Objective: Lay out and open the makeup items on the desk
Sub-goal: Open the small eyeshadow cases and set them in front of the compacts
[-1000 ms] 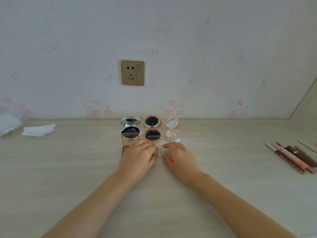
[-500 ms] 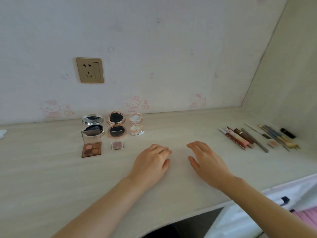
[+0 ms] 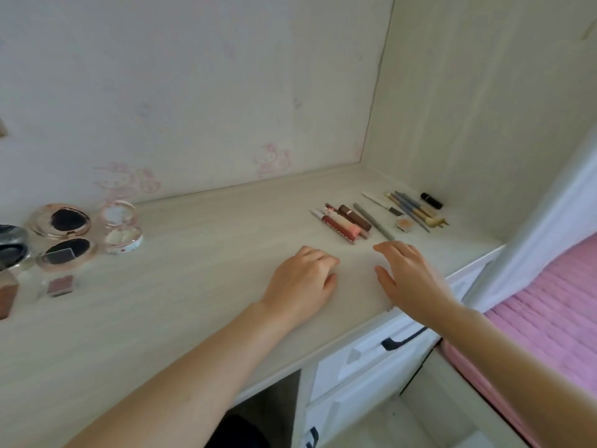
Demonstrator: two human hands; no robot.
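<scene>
Both hands sit in the middle of the frame, palms down on the pale bench (image 3: 200,286). The left hand (image 3: 300,281) has its fingers (image 3: 318,258) loosely bent, holding nothing. The right hand (image 3: 408,274) has its fingers (image 3: 392,248) spread and relaxed, also holding nothing.

Just above the right hand's fingertips, right of centre, lies the row of lip tubes (image 3: 344,223), near but not touching; I count about four, though they overlap. A grey pencil (image 3: 374,221) lies just beside them, its near end closest to the right index finger. Further right come a small round pot (image 3: 404,224), a white stick (image 3: 379,203), a bundle of brushes (image 3: 416,210) too tangled to count, and one black lipstick (image 3: 431,201) by the side wall.

Far left, well apart from both hands: a rose-gold compact (image 3: 63,236) standing open, a pink compact (image 3: 121,229) open too, a silver compact (image 3: 11,247) cut by the frame edge, and one small square eyeshadow (image 3: 60,285) below them.
</scene>
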